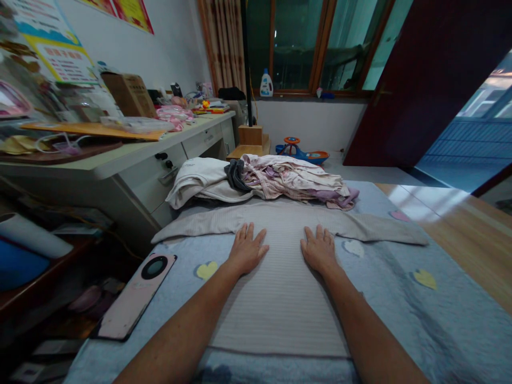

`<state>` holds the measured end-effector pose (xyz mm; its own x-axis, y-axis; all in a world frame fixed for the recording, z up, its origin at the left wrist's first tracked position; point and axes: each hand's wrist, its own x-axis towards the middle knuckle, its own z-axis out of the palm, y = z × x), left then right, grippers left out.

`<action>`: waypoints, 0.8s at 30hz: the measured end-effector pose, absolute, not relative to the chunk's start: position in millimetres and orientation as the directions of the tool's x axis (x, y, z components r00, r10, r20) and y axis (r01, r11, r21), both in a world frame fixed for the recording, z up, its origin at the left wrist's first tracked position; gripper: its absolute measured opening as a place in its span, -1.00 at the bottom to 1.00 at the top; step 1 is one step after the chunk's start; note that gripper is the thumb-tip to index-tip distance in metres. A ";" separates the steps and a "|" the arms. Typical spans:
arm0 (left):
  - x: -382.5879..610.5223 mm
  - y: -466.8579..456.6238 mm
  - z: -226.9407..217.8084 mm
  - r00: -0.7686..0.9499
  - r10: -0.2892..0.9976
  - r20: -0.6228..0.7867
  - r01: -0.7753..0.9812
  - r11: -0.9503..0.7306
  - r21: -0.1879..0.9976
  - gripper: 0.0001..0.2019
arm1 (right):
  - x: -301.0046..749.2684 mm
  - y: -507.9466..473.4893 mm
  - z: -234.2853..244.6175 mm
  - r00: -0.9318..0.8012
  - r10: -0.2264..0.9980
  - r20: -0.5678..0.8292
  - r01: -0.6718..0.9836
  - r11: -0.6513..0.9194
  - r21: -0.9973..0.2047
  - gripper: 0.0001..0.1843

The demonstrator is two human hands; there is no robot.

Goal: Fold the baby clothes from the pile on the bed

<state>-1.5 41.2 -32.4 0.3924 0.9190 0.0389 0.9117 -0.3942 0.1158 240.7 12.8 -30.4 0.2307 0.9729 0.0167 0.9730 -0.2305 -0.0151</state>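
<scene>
A light grey, finely striped long-sleeved shirt (284,288) lies spread flat, its sleeves stretched out to both sides and its hem toward me. My left hand (247,249) rests on the shirt's left side, below the sleeve joint, with the fingers apart. On the opposite side my right hand (319,249) lies flat, fingers spread and pointing away from me. Neither hand grips anything. Beneath the shirt is a pale blue blanket (400,298) with heart patterns. Just past the collar end sits a heap of crumpled clothes (292,178), white, pink and dark grey.
A pink phone (136,298) lies at the blanket's left edge. Along the left wall stands a cluttered white desk (140,184) with a cardboard box (130,93). Beyond are a blue ride-on toy (304,153), a detergent bottle (266,84) on the sill and a dark door (416,80).
</scene>
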 end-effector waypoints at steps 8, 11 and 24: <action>-1.4 40.4 -34.3 0.388 0.921 0.039 0.914 -0.389 0.114 -0.38 | 235.7 7.3 -33.2 0.294 0.947 0.126 0.955 -0.297 0.003 -0.34; -1.1 40.3 -34.3 0.387 0.921 0.037 0.915 -0.389 0.109 -0.38 | 237.2 7.8 -34.6 0.213 0.958 0.190 0.976 -0.215 -0.010 -0.36; -1.1 39.3 -35.9 0.390 0.918 0.076 0.910 -0.397 0.123 -0.38 | 244.9 7.7 -32.7 0.156 0.983 0.099 0.988 -0.153 -0.038 -0.41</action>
